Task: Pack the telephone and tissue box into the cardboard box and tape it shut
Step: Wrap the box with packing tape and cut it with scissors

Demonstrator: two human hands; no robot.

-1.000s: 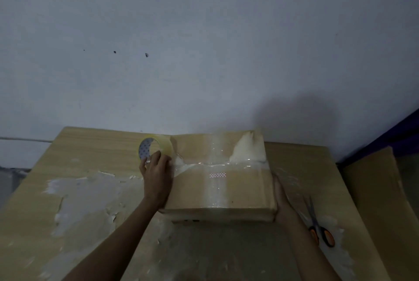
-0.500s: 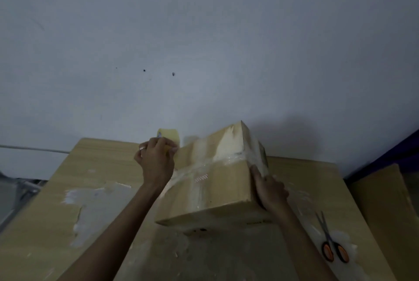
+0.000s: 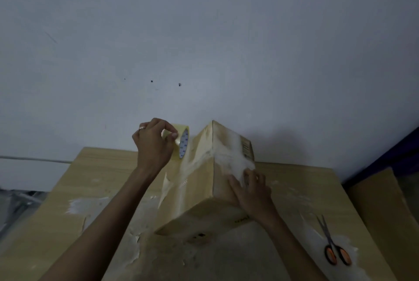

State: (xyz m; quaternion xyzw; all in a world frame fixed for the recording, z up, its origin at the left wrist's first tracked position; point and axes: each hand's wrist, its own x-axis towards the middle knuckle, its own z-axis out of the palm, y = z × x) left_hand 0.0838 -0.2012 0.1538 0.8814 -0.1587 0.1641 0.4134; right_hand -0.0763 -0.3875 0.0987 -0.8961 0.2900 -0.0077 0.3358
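cardboard box point(image 3: 199, 192) shut – contents hidden | left hand point(image 3: 154, 144) grips tape roll point(image 3: 182, 143) | right hand point(image 3: 251, 192) flat on box

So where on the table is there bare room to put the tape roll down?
The widest free patch is the left table top, left of the left hand and its forearm. A narrower strip runs between the cardboard box and the scissors. The centre is crowded by box, right hand and tape roll.

One cardboard box point(image 3: 199, 190) is counted at centre, one tape roll point(image 3: 182, 144) at eleven o'clock, one pair of scissors point(image 3: 332, 244) at four o'clock, and two hands.
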